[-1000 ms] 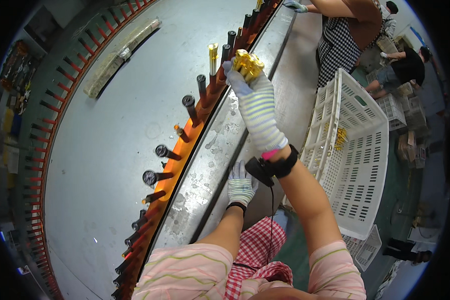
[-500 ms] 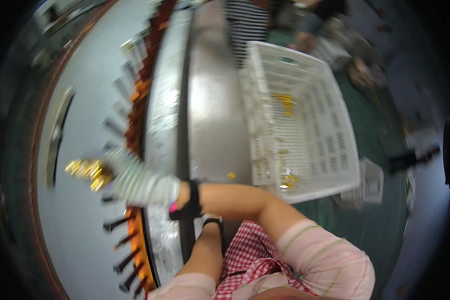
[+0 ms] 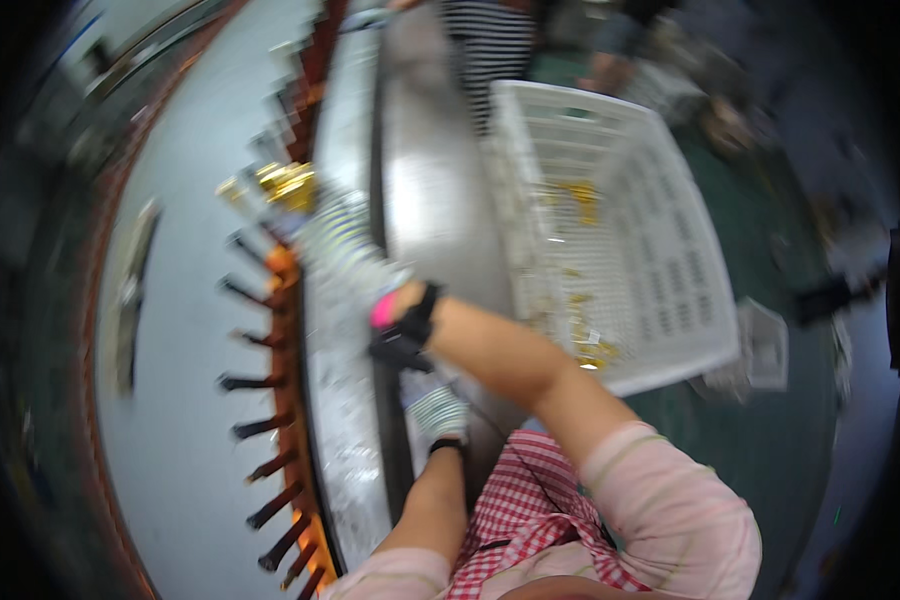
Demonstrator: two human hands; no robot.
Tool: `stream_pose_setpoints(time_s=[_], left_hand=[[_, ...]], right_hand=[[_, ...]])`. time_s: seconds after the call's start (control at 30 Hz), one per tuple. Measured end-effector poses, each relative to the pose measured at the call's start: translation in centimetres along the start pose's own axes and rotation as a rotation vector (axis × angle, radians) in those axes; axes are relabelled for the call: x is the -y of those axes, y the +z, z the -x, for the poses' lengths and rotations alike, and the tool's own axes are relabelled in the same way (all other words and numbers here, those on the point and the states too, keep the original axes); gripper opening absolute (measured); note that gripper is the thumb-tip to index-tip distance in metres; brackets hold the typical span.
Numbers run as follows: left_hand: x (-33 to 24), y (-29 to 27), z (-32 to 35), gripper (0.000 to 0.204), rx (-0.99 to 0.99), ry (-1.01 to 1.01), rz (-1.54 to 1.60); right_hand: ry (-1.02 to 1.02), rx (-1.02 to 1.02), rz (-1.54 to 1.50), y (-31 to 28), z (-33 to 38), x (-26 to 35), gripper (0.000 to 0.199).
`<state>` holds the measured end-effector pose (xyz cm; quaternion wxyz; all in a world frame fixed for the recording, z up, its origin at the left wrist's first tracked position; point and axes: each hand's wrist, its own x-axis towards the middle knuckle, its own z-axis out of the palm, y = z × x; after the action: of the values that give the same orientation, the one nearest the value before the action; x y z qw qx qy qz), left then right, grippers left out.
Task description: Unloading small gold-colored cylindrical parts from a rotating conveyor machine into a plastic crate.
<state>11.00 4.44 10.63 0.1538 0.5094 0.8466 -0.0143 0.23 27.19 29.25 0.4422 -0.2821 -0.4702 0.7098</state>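
Observation:
My right hand (image 3: pixel 342 232), in a pale striped glove, reaches across to the far left over the long metal ledge. At its fingers is a cluster of shiny gold pieces (image 3: pixel 286 186), blurred so their kind does not show; the hand seems closed on them. Close by, dark rods (image 3: pixel 253 382) stick out in a row from a reddish-brown rail (image 3: pixel 288 400) with an orange glow. My left hand (image 3: pixel 436 408), in a similar glove, is low over the steel surface, partly under my right forearm. Its fingers are too blurred and hidden to read.
A white slatted plastic crate (image 3: pixel 670 225) stands on the right, with small yellow-gold pieces (image 3: pixel 592 345) on its bottom. The steel surface (image 3: pixel 435 180) runs away between crate and ledge. A person in a striped top (image 3: pixel 487 50) is at the far end. A smaller white crate (image 3: pixel 765 345) sits beyond.
My right hand, with the gold pieces, has swung farther away and to the right, back toward the rail. My left hand's glove, mostly hidden before, now shows below my right wrist.

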Motion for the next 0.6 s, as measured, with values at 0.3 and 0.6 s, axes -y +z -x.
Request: stream_pose_setpoints(time_s=[0.3, 0.6], left_hand=[[4.2, 5.5, 1.6, 0.068, -0.285, -0.019, 0.143], [5.1, 13.9, 0.5, 0.064, 0.004, 0.041, 0.162]], right_hand=[[-0.135, 0.152, 0.171, 8.1, 6.9, -3.1, 0.038], [-0.251, 0.442, 0.226, 8.8, 11.1, -1.9, 0.041]])
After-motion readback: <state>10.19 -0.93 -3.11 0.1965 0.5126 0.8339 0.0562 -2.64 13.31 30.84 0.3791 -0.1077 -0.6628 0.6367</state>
